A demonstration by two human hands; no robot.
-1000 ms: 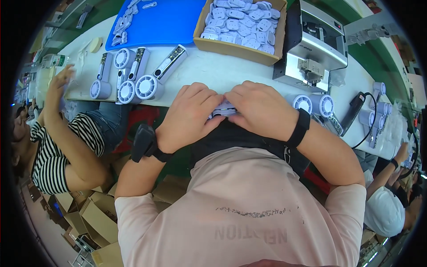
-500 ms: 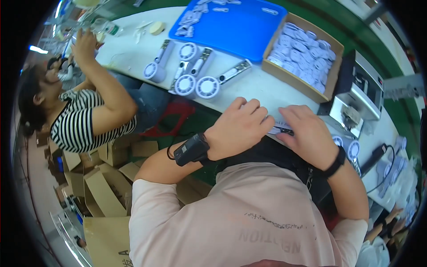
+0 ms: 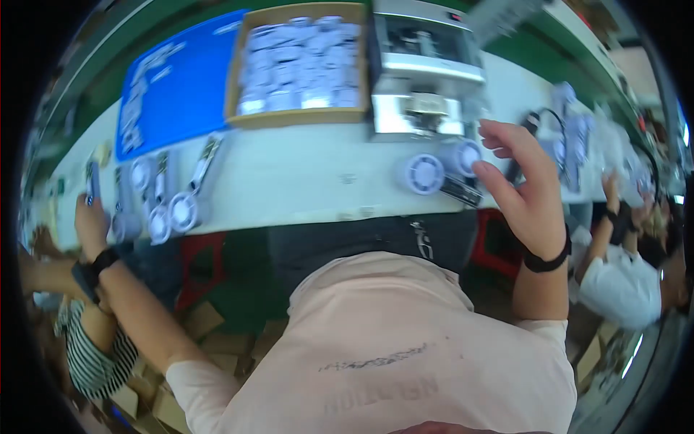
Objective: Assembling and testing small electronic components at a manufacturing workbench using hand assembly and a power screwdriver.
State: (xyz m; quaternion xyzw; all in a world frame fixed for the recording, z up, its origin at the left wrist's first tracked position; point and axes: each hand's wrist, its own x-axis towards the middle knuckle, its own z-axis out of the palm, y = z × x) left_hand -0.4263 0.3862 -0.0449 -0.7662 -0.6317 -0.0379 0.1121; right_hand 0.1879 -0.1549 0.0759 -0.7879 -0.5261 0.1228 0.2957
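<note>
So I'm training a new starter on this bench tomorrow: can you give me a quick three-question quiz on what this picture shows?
1. True or false: the right hand is raised with fingers spread, beside the round white fan heads near the table edge.
2. Which is nearest the left hand? A) the cardboard box of white parts B) the row of small white handheld fans C) the grey machine
3. Fill in: the flat tray left of the cardboard box is coloured ____.

Key: 1 true; 2 B; 3 blue.
</note>
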